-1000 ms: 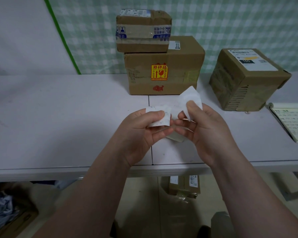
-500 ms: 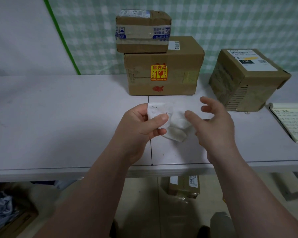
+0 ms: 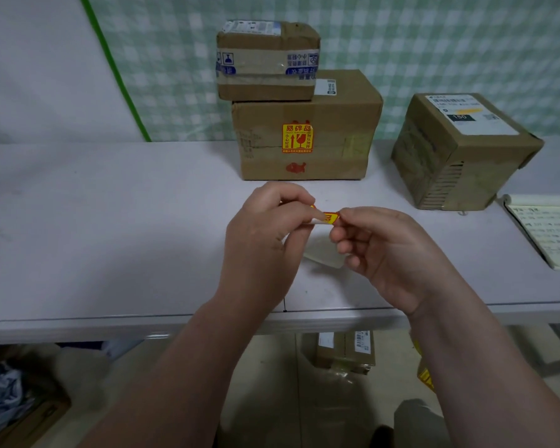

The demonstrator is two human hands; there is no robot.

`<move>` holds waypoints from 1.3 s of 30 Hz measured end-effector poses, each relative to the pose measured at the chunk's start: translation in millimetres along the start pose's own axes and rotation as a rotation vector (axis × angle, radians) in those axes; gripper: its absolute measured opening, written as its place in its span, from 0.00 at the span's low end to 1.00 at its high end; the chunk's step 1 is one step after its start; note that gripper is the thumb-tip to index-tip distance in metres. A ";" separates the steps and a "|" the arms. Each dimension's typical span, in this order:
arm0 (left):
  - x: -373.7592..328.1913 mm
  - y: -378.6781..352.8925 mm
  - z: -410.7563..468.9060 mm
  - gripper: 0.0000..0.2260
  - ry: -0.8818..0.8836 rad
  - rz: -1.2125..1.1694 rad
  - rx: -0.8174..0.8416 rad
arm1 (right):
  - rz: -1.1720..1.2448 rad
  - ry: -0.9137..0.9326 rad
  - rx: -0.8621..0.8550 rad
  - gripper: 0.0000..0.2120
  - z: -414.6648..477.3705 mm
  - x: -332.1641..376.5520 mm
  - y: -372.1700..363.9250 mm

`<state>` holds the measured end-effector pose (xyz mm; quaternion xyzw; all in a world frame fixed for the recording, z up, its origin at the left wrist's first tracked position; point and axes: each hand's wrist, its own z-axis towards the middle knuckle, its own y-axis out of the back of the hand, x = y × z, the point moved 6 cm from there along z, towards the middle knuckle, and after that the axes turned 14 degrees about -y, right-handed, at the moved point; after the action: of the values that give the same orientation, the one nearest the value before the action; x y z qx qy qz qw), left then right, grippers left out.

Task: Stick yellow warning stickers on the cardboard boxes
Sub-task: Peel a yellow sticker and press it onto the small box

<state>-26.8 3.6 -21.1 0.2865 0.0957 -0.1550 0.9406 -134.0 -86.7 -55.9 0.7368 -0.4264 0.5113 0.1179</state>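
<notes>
I have the yellow sticker (image 3: 328, 217) pinched between both hands above the near middle of the counter (image 3: 110, 227), only a short red-and-yellow strip of it showing between my fingertips, with a sliver of white backing (image 3: 319, 223) curling under it. I judge it nearly weightless, thin and floppy, tacky on one face, so it will fold onto itself or cling to skin if I let it sag; best to hold it by the very edges or a corner, with the glue side away from my fingers, and keep it taut until it meets cardboard. My left hand (image 3: 265, 234) is closed narrowly on the left end, thumb and forefinger pressed together; my right hand (image 3: 388, 250) nips the right end the same way, the other fingers curled loosely. Just beneath my hands a pale translucent sheet (image 3: 324, 258) lies on the counter, probably spent backing. Farther off, the large box (image 3: 330, 137) in the middle already carries a yellow warning label (image 3: 298, 138) on its near face, and a small taped box (image 3: 267, 61) sits on top of it without one that I can see. To the right, well apart, stands a tilted box (image 3: 463, 156) with a white shipping label, and no yellow one is visible on it. A notepad (image 3: 547, 231) lies at the far right edge.
</notes>
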 end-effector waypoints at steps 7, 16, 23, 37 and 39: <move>-6.1 1.1 0.4 0.06 -0.045 -0.008 0.001 | 0.020 -0.008 0.008 0.09 -1.4 0.8 -1.1; -7.4 0.3 0.2 0.06 -0.081 0.029 0.018 | 0.015 -0.018 0.022 0.10 -0.8 0.1 -0.8; -8.8 0.1 0.5 0.06 -0.089 0.020 0.027 | 0.020 0.002 0.028 0.11 -1.1 1.0 -1.5; -5.7 -14.3 -2.3 0.13 -0.003 -0.177 0.213 | -0.041 0.193 -0.103 0.13 2.4 6.5 5.7; 0.2 -13.6 -2.1 0.14 0.109 -0.230 0.188 | -0.128 0.292 -0.137 0.13 -0.2 10.0 5.4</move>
<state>-31.5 -5.9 -29.8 0.3683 0.1639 -0.2541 0.8792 -137.1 -94.9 -48.7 0.6707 -0.3905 0.5741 0.2608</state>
